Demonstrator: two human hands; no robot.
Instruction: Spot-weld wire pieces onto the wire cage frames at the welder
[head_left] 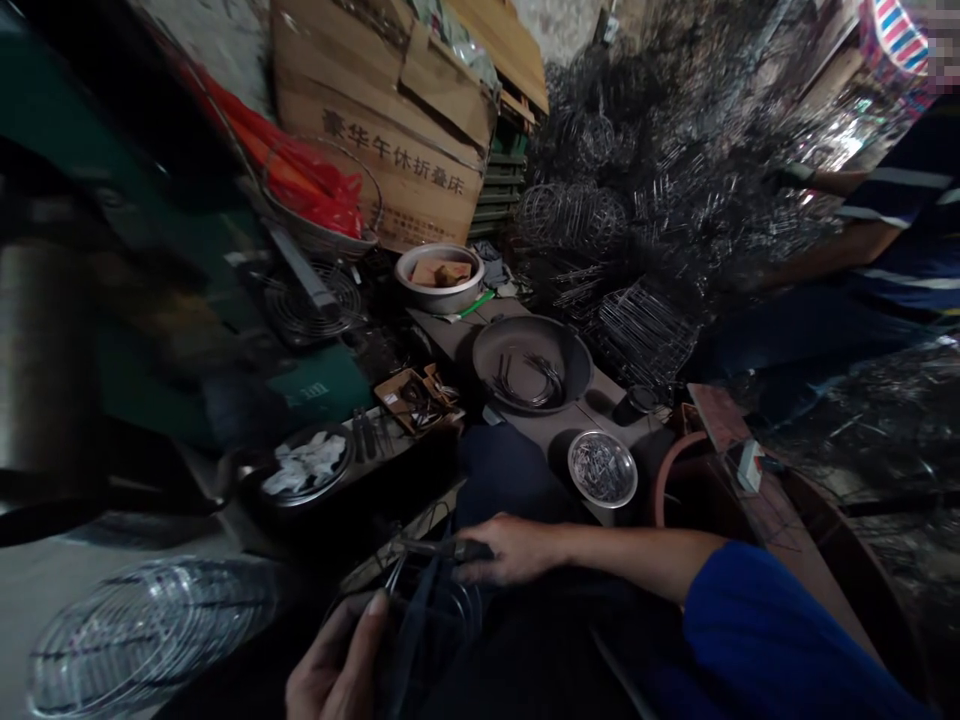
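Note:
Low in front of my lap, my left hand (341, 660) pinches thin bright metal wire (393, 575) between thumb and fingers. My right hand (514, 548) is wrapped round the dark handles of what look like pliers (427, 547), whose head points left to the wire just above my left hand. Curved wire loops (469, 610) hang between the hands over my dark trousers; motion and shadow blur them. Beyond my right hand stands a metal bowl (602, 470) full of small metal pieces. Farther off, a wide round pan (532, 335) holds bent wire rods.
Coiled wire rings (150, 640) lie at lower left. A green machine (315, 390) stands left, near a bowl of white scraps (306, 468) and a small carton (412, 400). Wire racks (649, 325) pile up behind. A co-worker's arm (832, 260) reaches in at right, past a reddish tub (667, 470).

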